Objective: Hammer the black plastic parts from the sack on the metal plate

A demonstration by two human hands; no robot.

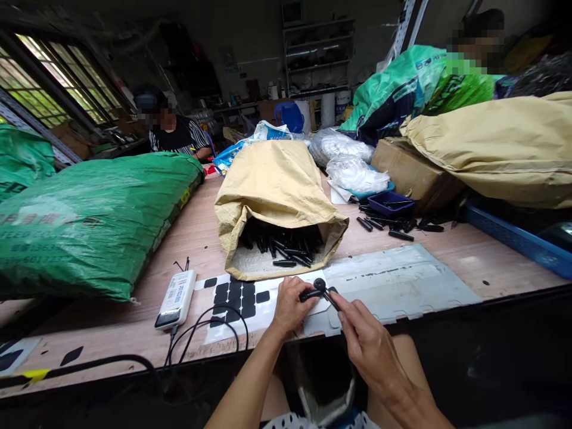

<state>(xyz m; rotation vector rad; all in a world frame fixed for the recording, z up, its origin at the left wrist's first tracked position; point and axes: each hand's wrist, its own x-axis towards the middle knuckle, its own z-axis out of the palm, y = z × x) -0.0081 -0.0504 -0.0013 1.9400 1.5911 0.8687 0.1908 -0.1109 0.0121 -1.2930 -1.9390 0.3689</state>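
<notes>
My left hand point(288, 305) is closed on a small black plastic part point(307, 295) just above the table's front edge. A slim black rod point(332, 301) is pinched between the thumb and fingers of my right hand point(369, 336). The two pieces meet at a round black disc point(319, 284) between my hands; which of them it belongs to I cannot tell. Left of my hands lies a white sheet with several black rounded-square stickers point(235, 298). Behind them, a tan woven sack point(277, 185) opens toward me, with many black rod-like parts point(290, 253) inside.
A white power bank point(176, 300) with black cables stands left. A full green sack point(89, 226) fills the table's left side. A grey sheet point(393, 280), loose black parts point(401, 235), a purple tray point(391, 204) and a blue tray point(513, 235) are on the right. Two people are farther back.
</notes>
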